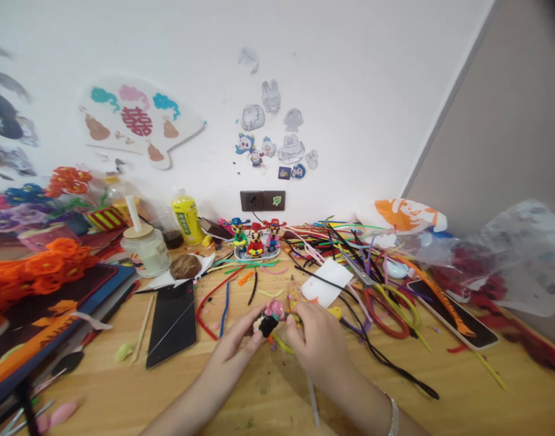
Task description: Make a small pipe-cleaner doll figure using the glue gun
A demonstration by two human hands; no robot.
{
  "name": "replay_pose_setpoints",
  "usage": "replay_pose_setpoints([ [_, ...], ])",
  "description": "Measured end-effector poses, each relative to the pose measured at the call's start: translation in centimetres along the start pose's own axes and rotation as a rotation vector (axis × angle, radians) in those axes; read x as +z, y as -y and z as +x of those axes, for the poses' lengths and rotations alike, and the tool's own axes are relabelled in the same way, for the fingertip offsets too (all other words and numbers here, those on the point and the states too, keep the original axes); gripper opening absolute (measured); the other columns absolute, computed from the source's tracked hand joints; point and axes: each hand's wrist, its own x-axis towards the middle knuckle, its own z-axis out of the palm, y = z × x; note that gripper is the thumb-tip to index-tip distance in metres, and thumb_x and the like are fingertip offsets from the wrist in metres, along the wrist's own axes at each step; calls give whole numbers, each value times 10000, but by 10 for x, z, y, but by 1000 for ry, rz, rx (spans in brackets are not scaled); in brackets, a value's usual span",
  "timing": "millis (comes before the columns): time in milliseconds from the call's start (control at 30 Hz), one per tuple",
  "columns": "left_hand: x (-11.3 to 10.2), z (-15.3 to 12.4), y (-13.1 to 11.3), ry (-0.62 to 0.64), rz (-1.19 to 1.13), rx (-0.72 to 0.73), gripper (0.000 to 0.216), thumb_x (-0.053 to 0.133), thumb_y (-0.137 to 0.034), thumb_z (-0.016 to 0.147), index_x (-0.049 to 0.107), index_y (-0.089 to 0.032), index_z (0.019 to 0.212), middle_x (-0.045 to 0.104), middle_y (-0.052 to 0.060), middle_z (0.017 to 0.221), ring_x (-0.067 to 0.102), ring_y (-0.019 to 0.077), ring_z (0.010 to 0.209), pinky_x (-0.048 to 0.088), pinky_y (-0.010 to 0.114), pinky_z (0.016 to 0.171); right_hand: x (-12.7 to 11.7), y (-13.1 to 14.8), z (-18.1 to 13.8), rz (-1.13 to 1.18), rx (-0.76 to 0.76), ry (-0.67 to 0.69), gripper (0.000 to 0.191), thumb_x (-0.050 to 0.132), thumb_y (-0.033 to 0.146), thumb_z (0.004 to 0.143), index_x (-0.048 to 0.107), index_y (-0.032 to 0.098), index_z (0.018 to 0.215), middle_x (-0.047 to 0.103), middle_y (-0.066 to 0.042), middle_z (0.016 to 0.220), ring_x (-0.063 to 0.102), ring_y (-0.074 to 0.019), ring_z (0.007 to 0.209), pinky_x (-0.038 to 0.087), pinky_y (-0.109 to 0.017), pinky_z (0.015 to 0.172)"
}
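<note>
My left hand (234, 345) and my right hand (318, 339) meet low over the wooden desk (441, 387). Between their fingertips is a small pipe-cleaner figure (269, 318), pink on top, black and white below, with a yellow stem poking out. My left hand pinches the figure's dark lower part from the left. My right hand is curled closed at the figure's right side, on the yellow stem. A silver bangle (394, 415) circles my right wrist. A white slip of paper (326, 282) lies just beyond my right hand.
Loose pipe cleaners (350, 254) in many colours sprawl across the desk's right half. A black phone (172, 322) lies to the left, a second phone (450, 312) to the right. A glass jar (145, 248), a yellow bottle (185, 217) and three toy figures (255, 239) stand near the wall. Orange pipe-cleaner flowers (41, 266) are piled at far left.
</note>
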Motion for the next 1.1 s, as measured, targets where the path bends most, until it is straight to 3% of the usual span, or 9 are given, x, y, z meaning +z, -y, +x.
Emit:
replay_pose_setpoints([
  [433, -2, 2, 9, 71, 52, 85, 436, 523, -381, 765, 514, -226, 1172, 515, 66, 1252, 415, 256, 1176, 263, 419, 1016, 0, -1, 0, -21, -10, -20, 187, 386, 214, 787, 545, 157, 706, 585, -51, 655, 531, -177, 646, 303, -260, 575],
  [667, 0, 1, 6, -14, -41, 25, 446, 564, -426, 720, 559, -238, 1125, 553, 46, 1214, 441, 266, 1154, 305, 409, 995, 2, -2, 2, -27, 6, -29, 171, 401, 210, 777, 541, 163, 692, 581, -44, 638, 526, -176, 624, 287, -260, 556],
  [867, 1, 1, 6, -26, -117, -11, 473, 572, -443, 708, 552, -228, 1128, 553, 55, 1213, 463, 266, 1133, 336, 399, 974, 1, -1, -1, 25, -70, -61, 160, 406, 221, 768, 538, 165, 697, 548, -29, 630, 497, -169, 619, 287, -259, 558],
  [967, 0, 2, 9, -12, -32, 41, 466, 540, -427, 738, 525, -216, 1153, 536, 70, 1229, 460, 254, 1135, 345, 384, 965, 1, -2, -1, 127, -32, -64, 169, 414, 251, 778, 520, 168, 675, 529, -19, 622, 485, -158, 620, 293, -249, 560],
  [1100, -3, 3, 11, -53, 298, 219, 431, 493, -333, 790, 455, -224, 1205, 519, 88, 1232, 480, 226, 1101, 368, 365, 934, 3, -6, 3, 499, 126, -10, 262, 398, 346, 810, 459, 180, 618, 446, 32, 561, 425, -116, 544, 296, -222, 518],
])
